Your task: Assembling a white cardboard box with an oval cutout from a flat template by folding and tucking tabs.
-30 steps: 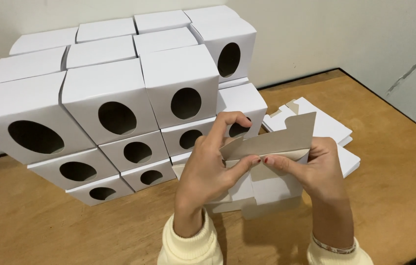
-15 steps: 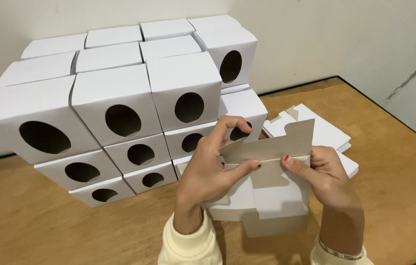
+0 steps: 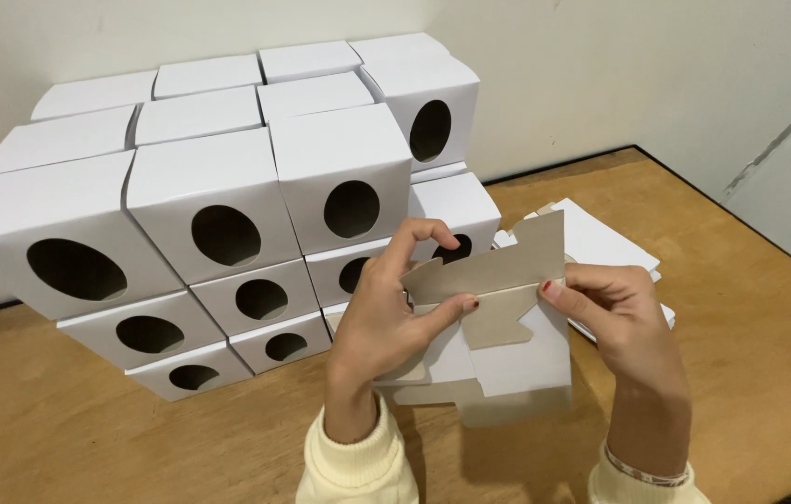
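Half-folded white card box blank w/ grey-brown inner side (image 3: 498, 322) held up over the wooden tabletop (image 3: 87, 439), roughly centre of view, just in front of the stack. Its top flap runs left-right, long axis near horizontal, tilting up a bit toward the right; grey inner face turned to the camera, white panels hang below. Left hand (image 3: 386, 313) curled around the blank's left end, thumb pressing the flap front, index arched over the top edge. Right hand (image 3: 624, 317) pinches the right end, thumb on front, fingers narrow behind. Stack of assembled white boxes w/ oval cut-outs (image 3: 227, 215) stands behind-left against the wall. Pile of flat white blanks (image 3: 615, 247) at right, partly hidden by the held blank & right hand. Lower panels' fold state hard to make out.
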